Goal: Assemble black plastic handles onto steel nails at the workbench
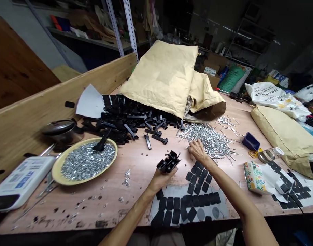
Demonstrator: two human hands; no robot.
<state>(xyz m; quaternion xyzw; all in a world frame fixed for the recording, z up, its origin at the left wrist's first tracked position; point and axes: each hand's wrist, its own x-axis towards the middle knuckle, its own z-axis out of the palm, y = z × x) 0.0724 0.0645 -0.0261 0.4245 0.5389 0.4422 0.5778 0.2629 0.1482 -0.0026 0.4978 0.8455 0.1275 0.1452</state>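
My left hand point(160, 180) is wrapped round several black plastic parts point(168, 162), held together as a bundle above the table. A thin metal pin sticks out at the bundle's right end. At the left edge of a heap of thin silvery metal pins point(211, 138), my right hand point(197, 149) has its fingers pinched together. What lies between those fingertips is too small to make out. More black plastic parts point(130, 124) are piled beyond my left hand. Below both hands, black rounded pads point(197, 179) lie in rows, partly on a grey sheet point(221, 198).
A yellow bowl point(56, 174) of small metal pieces with a black scoop point(101, 143) stands left, beside a white scale point(20, 181) and a lidded metal pot point(62, 133). Large paper sacks point(164, 75) lie behind. At right are a blue tray point(250, 141), a jar point(267, 155) and a flowered box point(255, 177).
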